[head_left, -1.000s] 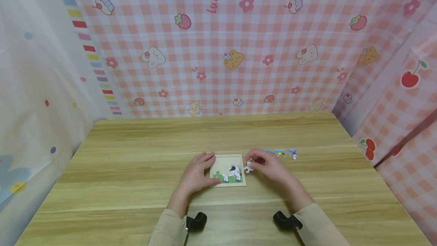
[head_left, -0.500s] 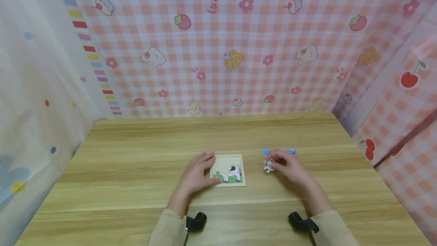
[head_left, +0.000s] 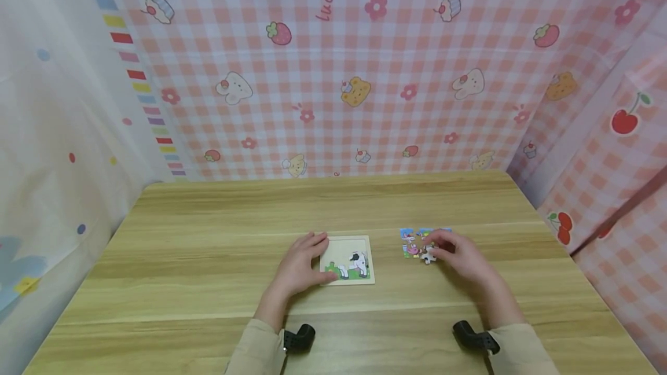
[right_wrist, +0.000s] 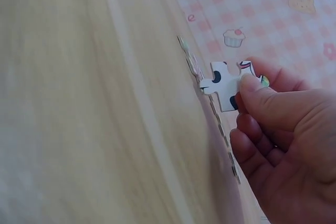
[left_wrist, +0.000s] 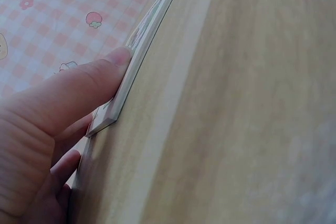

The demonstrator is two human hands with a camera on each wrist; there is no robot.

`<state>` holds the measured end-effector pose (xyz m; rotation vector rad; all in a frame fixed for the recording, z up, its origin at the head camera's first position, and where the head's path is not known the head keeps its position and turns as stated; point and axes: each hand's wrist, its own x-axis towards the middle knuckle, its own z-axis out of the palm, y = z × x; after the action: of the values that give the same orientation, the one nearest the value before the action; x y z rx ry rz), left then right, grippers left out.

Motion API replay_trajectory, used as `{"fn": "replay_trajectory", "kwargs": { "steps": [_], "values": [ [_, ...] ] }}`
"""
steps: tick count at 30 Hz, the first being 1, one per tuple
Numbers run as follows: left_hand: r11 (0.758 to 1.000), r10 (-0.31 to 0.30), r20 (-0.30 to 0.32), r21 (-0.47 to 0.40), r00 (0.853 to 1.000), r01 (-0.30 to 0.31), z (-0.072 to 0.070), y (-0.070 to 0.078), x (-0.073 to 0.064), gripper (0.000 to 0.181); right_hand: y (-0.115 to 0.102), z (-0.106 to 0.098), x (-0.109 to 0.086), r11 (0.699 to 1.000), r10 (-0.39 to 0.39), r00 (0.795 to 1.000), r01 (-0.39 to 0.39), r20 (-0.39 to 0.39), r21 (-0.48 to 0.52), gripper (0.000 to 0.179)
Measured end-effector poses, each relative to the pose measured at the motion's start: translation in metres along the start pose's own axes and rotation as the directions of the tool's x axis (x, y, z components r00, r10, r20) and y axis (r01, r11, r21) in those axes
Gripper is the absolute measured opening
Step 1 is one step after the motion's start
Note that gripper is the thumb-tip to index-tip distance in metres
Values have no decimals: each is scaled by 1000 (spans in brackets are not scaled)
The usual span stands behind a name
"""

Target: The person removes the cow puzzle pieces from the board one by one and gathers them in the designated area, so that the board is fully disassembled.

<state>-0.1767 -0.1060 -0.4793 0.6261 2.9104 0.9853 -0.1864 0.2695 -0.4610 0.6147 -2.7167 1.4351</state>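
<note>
A square wooden puzzle tray point(head_left: 347, 285) lies on the table, its lower part filled with pieces picturing a black-and-white cow on green. At its left side my left hand point(head_left: 301, 265) holds it, thumb over the lower edge and fingers at the upper left corner. In the left wrist view the thumb point(left_wrist: 100, 80) presses on the tray's rim. My right hand point(head_left: 461, 256) pinches a white puzzle piece with black spots point(right_wrist: 223, 85) between thumb and index finger. That piece is just above several loose puzzle pieces point(head_left: 411, 249), some of them hidden behind the hand.
The wooden table point(head_left: 219, 213) extends around both hands. A pink checked cloth point(head_left: 333, 74) hangs behind its far edge, with more cloth at both sides. A black device is strapped at each wrist.
My right hand has moved right with the spotted puzzle piece, from beside the tray to the loose pieces. Some pink and blue loose pieces have come into sight. My left hand keeps its place.
</note>
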Motion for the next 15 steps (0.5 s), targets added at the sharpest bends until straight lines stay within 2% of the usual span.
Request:
{"fn": "replay_trajectory", "kwargs": {
  "steps": [8, 15],
  "values": [
    [1000, -3, 2, 0, 1000, 3, -2, 2, -1, 81, 2, -7, 4, 989, 64, 998, -62, 8, -134, 17],
    [1000, -2, 2, -14, 1000, 2, -2, 3, -1, 81, 5, -7, 10, 973, 49, 999, -51, -15, -223, 15]
  ]
}}
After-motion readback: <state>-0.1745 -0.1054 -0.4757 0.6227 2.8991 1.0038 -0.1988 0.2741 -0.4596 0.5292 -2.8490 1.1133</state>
